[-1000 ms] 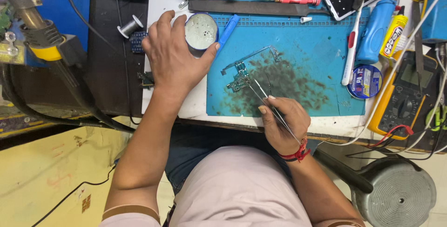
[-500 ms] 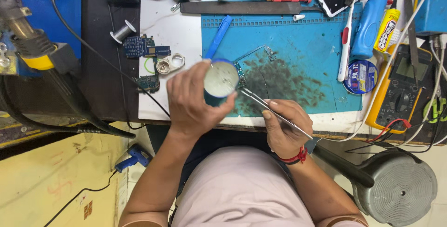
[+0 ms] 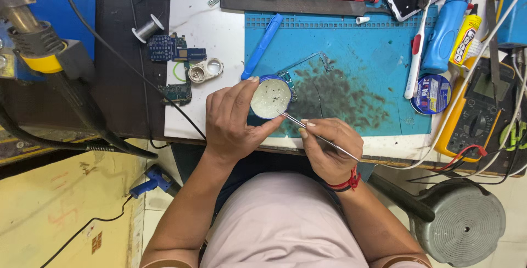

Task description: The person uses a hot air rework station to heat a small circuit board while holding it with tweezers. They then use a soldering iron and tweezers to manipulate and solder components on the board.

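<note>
My left hand (image 3: 233, 119) grips a small round open tin (image 3: 270, 98) with pale paste inside, held over the near left corner of the blue work mat (image 3: 373, 59). My right hand (image 3: 329, 147) holds thin metal tweezers (image 3: 307, 128), and their tip touches the paste at the tin's lower right edge. A small green circuit board (image 3: 288, 80) with a thin metal frame (image 3: 310, 62) lies on the mat just behind the tin. The mat's middle is stained dark.
A blue plastic pry tool (image 3: 263, 45), toothbrush (image 3: 415, 54), blue bottle (image 3: 442, 32), round paste tin (image 3: 432, 94) and yellow multimeter (image 3: 475, 111) surround the mat. Circuit boards (image 3: 175, 54) and a metal ring part (image 3: 205, 70) lie left. A hot-air nozzle (image 3: 33, 43) stands far left.
My left hand picked the tin up from the back of the table and brought it toward me. My right hand moved the tweezers from the board to the paste.
</note>
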